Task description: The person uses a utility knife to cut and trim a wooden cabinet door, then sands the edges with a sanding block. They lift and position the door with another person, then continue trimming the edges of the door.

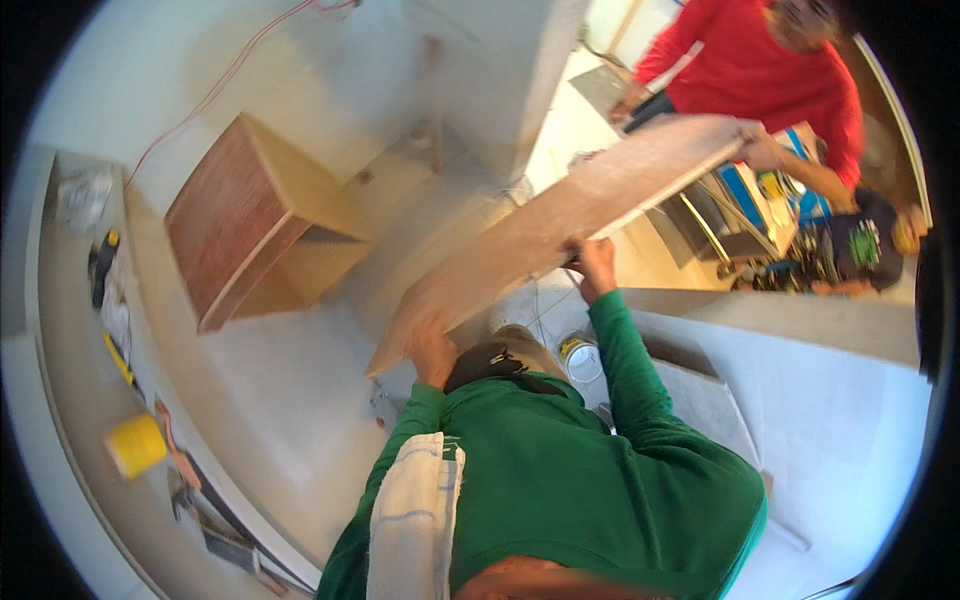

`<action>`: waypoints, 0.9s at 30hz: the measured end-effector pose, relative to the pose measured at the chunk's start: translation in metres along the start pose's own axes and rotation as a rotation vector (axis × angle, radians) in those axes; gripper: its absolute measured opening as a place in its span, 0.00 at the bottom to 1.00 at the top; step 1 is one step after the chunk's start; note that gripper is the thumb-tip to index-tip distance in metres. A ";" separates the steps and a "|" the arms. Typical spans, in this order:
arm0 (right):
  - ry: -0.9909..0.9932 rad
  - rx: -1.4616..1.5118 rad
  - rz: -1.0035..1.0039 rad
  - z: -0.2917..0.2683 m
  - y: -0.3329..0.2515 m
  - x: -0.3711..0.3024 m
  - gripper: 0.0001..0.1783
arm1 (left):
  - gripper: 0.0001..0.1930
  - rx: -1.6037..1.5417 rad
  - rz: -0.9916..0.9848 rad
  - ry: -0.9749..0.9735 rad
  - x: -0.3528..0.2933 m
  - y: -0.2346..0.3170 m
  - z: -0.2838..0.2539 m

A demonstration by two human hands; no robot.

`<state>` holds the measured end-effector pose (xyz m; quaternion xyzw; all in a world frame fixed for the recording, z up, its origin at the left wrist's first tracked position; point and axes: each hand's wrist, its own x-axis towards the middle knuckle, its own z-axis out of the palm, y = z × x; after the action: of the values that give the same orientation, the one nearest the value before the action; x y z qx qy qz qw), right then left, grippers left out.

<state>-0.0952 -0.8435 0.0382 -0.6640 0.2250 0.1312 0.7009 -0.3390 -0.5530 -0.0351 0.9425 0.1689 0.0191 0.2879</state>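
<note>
A reddish-brown wooden box (235,235) stood at the left. A red cord (225,80) ran along the wall (130,90) at upper left. The ledge (80,350) at far left carried a yellow cylinder (135,446) and a black-and-yellow tool (102,265), possibly a cutter; detail was insufficient. An open can (582,360) stood near the centre. A person in a dark top (868,245) occupied the far right.

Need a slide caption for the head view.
Left hand and right hand hold a long brown board, a red-shirted co-worker's hand at its far end.
</note>
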 end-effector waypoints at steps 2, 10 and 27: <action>-0.032 -0.078 0.073 -0.009 -0.001 0.001 0.12 | 0.30 0.077 0.033 0.116 -0.013 0.013 -0.024; -0.173 0.071 0.300 -0.047 0.000 -0.016 0.11 | 0.27 -1.193 -0.986 -0.148 -0.114 0.079 -0.106; -0.313 0.261 0.379 -0.058 0.028 -0.099 0.21 | 0.25 -1.990 -0.777 0.611 -0.158 0.057 -0.123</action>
<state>-0.2028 -0.8869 0.0615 -0.4860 0.2492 0.3307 0.7697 -0.4864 -0.5832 0.1082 0.1294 0.4260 0.2859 0.8485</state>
